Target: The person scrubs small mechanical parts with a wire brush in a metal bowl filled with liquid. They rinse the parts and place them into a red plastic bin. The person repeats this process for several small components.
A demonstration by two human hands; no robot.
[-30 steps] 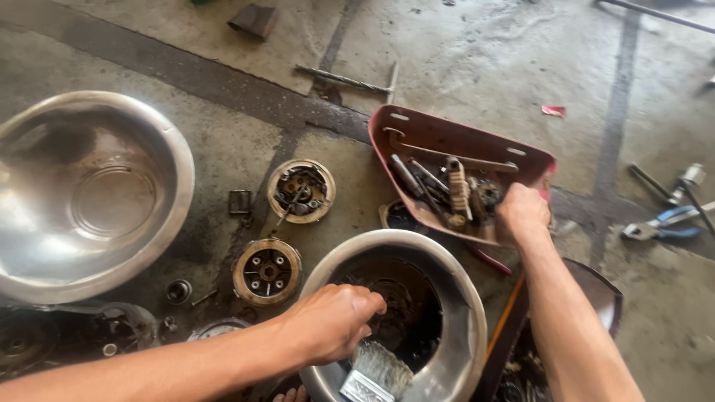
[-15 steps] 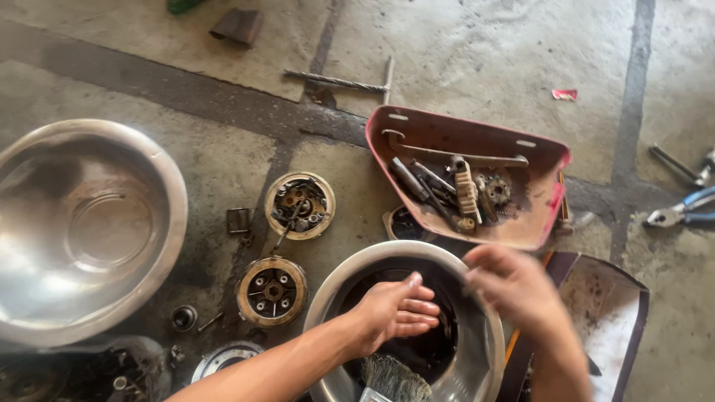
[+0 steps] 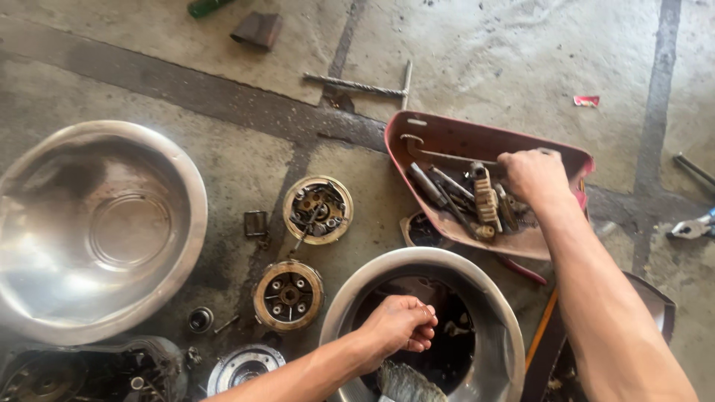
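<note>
My left hand (image 3: 398, 327) is inside a small steel bowl (image 3: 497, 320) of dark liquid, fingers curled into a loose fist just above a paint brush (image 3: 406, 383). I cannot see anything in its fingers. My right hand (image 3: 532, 175) reaches into a red plastic cover (image 3: 447, 134) used as a tray. Its fingers curl down among greasy bolts, rods and a toothed metal part (image 3: 485, 201). What the fingers touch or grip is hidden under the hand.
A large steel basin (image 3: 190, 223) lies at the left. Two round clutch parts (image 3: 318, 210) (image 3: 288, 295) sit on the oily concrete between basin and bowl. A dark engine casing (image 3: 74, 372) is bottom left, a T-handle wrench (image 3: 357, 85) farther back, pliers (image 3: 689, 227) at right.
My right hand went from the red tray to above the bowl, then back into the tray. My left hand opened flat in the bowl, then curled shut.
</note>
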